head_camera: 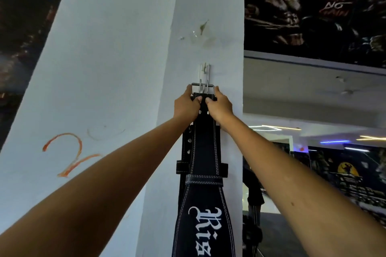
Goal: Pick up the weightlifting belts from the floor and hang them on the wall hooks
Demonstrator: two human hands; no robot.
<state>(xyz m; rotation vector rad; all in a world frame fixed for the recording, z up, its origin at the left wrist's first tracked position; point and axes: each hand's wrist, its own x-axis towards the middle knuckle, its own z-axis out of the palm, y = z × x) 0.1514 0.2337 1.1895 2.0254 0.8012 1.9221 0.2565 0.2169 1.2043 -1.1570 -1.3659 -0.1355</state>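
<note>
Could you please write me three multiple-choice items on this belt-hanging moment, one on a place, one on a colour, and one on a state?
1. Where is the wall hook relative to the buckle?
A. just above it
B. far to its left
C. below it

2. What colour is the lettering on the black belt?
A. red
B. white
C. yellow

3. How is the belt's top end held?
A. by the left hand alone
B. by neither hand
C. by both hands

Answers:
1 A, the white hook sits on the pillar directly over the metal buckle.
2 B, the gothic letters low on the belt are white.
3 C, the left hand and right hand both grip the strap just under the buckle.
</note>
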